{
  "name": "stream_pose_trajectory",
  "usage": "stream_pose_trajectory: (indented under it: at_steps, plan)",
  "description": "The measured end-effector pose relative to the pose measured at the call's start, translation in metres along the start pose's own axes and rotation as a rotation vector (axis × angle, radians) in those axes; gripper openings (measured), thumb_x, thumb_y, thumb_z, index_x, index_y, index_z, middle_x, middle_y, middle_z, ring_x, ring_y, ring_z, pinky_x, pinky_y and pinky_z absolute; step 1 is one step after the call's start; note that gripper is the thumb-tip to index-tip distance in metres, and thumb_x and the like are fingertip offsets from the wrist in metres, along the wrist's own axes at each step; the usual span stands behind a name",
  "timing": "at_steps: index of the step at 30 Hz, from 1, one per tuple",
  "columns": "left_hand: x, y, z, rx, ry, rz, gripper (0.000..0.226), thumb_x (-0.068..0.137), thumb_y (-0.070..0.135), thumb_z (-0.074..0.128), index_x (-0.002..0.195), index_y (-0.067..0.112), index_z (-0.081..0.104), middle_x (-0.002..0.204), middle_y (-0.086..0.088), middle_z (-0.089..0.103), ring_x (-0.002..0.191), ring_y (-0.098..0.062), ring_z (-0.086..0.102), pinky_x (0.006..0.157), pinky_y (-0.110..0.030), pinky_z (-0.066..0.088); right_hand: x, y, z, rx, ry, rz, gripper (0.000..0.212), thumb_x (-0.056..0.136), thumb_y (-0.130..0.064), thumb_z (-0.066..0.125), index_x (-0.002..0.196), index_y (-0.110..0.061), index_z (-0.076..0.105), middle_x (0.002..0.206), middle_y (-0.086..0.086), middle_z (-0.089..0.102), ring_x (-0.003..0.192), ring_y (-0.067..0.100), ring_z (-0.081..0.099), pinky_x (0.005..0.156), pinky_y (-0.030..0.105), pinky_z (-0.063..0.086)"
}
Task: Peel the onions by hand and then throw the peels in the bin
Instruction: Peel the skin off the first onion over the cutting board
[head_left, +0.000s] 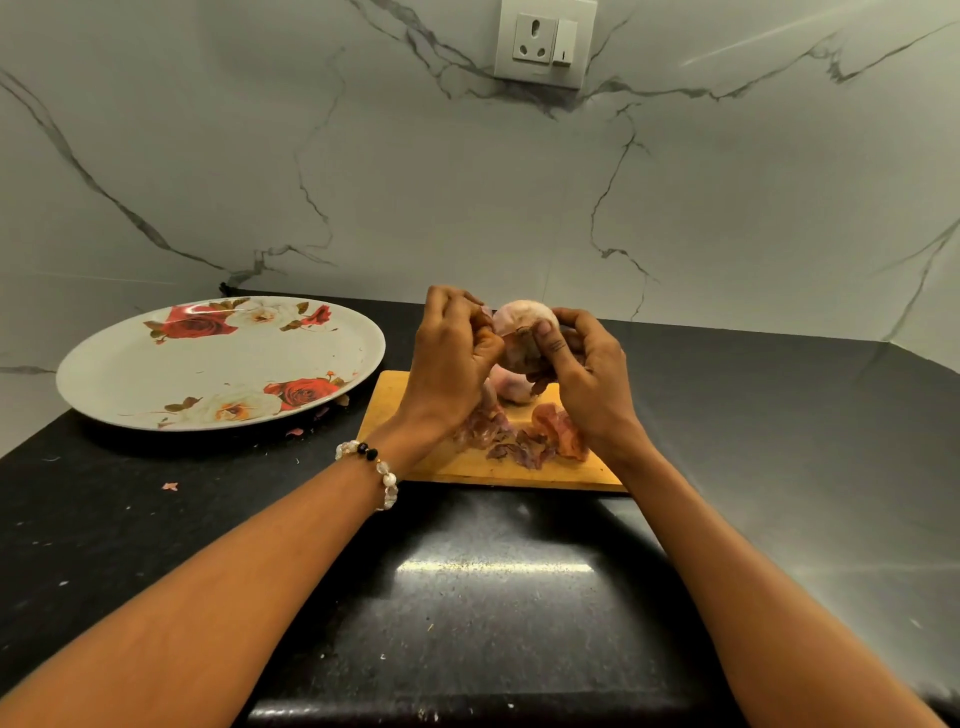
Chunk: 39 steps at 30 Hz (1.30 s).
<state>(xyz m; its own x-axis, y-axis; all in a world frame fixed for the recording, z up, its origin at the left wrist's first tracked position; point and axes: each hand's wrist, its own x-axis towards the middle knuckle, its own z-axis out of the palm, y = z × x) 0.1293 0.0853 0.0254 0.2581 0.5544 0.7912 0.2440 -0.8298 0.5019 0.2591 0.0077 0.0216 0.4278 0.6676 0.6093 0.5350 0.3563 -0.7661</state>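
Onion (521, 315) held up above the far end of the cutting board (467, 464), gripped between both hands. Left hand (451, 358) has fingers curled round the onion's left side, thumb tip pressed near a flap of skin. Right hand (586, 371) cups the onion from the right, fingers wrapped behind it and thumb pinching a loose brown-pink peel flap (519, 344) against the bulb. Upper part of the onion shows pale and bare; lower part is hidden by the fingers.

Second onion (511, 387) sits on the board just below the hands, partly hidden by them; cannot tell whether it is peeled.

Peels (524, 439) lie in a loose heap on the wooden board, pink and purple scraps on the left and orange-red ones on the right, all within the board's edges as far as visible.

Plate (156, 384), large, oval and white with a red and cream rose print, sits on the black counter (156, 519) to the left of the board, near it but not touching. Nothing is visible lying in the plate. A few small peel scraps (170, 486) sit on the counter in front of the plate.

Beaded bracelet (378, 470) on the left wrist. Wall socket (544, 44) on the marble backsplash above.
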Motion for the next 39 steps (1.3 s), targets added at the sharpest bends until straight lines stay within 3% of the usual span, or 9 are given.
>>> stream_pose_trajectory:
  at_steps: [4,8,15,19,21,23,28,32,39]
  plan:
    - [0.004,-0.008,-0.004,-0.064,0.0,-0.022,0.01,0.089,0.007,0.064,0.096,0.0,0.063,0.097,-0.006,0.055,0.082,-0.015,0.058,0.07,-0.018,0.053,0.003,-0.002,-0.004,0.04,0.015,0.022,0.025,0.097,-0.031,0.053,0.115,-0.014,0.056,0.103,0.011,0.068,0.082,0.02,0.07,0.056,0.026,0.056]
    - [0.003,-0.004,-0.009,-0.076,0.016,0.034,0.018,0.083,0.019,0.073,0.094,0.006,0.069,0.093,-0.005,0.064,0.078,-0.007,0.059,0.067,-0.009,0.049,0.002,-0.001,-0.003,0.064,0.005,0.048,0.031,0.096,-0.033,0.052,0.116,-0.011,0.057,0.104,0.013,0.068,0.084,0.022,0.071,0.057,0.029,0.057]
    - [0.007,-0.003,-0.026,-0.038,0.043,-0.073,0.026,0.076,0.04,0.075,0.086,0.017,0.07,0.066,0.008,0.063,0.058,-0.009,0.063,0.057,-0.032,0.057,0.006,0.0,-0.009,0.209,0.012,0.175,0.031,0.102,-0.025,0.046,0.118,-0.001,0.058,0.101,0.014,0.066,0.075,0.019,0.068,0.053,0.029,0.053]
    - [0.008,-0.007,-0.023,0.054,0.037,0.028,0.025,0.073,0.035,0.08,0.075,0.01,0.072,0.086,-0.005,0.066,0.083,-0.016,0.059,0.065,-0.027,0.049,0.008,-0.002,-0.013,0.352,0.001,0.263,0.031,0.103,-0.026,0.045,0.112,-0.001,0.061,0.093,0.013,0.066,0.07,0.023,0.065,0.054,0.031,0.053]
    - [0.01,-0.006,-0.022,0.081,-0.01,0.096,0.021,0.07,0.021,0.084,0.084,0.011,0.072,0.103,-0.007,0.06,0.096,-0.013,0.054,0.076,-0.017,0.046,0.008,-0.004,-0.013,0.428,0.002,0.29,0.031,0.103,-0.025,0.044,0.107,-0.001,0.063,0.089,0.012,0.065,0.068,0.023,0.063,0.053,0.031,0.051]
    - [0.01,-0.006,-0.022,0.042,-0.086,0.15,0.031,0.071,0.006,0.082,0.098,0.012,0.068,0.102,-0.006,0.063,0.09,-0.007,0.058,0.077,-0.007,0.046,0.008,-0.007,-0.014,0.494,0.007,0.315,0.031,0.103,-0.025,0.043,0.1,-0.003,0.064,0.087,0.013,0.064,0.067,0.025,0.061,0.052,0.031,0.051]
    - [0.002,-0.001,-0.021,0.005,-0.076,0.191,0.014,0.087,0.012,0.068,0.101,0.013,0.071,0.081,-0.002,0.073,0.069,-0.008,0.067,0.068,-0.031,0.059,0.009,-0.009,-0.017,0.494,-0.017,0.335,0.03,0.103,-0.026,0.045,0.098,-0.003,0.063,0.086,0.017,0.062,0.064,0.025,0.059,0.05,0.029,0.051]
    - [0.004,0.004,-0.021,0.009,-0.024,0.169,0.038,0.084,0.027,0.071,0.118,0.015,0.064,0.089,-0.001,0.073,0.081,-0.012,0.067,0.075,-0.024,0.052,0.009,-0.008,-0.017,0.422,-0.081,0.308,0.031,0.1,-0.026,0.05,0.107,0.002,0.062,0.09,0.019,0.064,0.062,0.023,0.061,0.051,0.028,0.052]
    - [0.005,0.002,-0.017,-0.057,-0.015,0.135,0.017,0.075,0.015,0.079,0.091,0.013,0.075,0.102,-0.006,0.068,0.097,-0.018,0.063,0.08,-0.023,0.051,0.005,-0.008,-0.011,0.333,-0.165,0.251,0.045,0.09,-0.034,0.058,0.12,0.0,0.059,0.099,0.012,0.067,0.08,0.024,0.069,0.056,0.028,0.055]
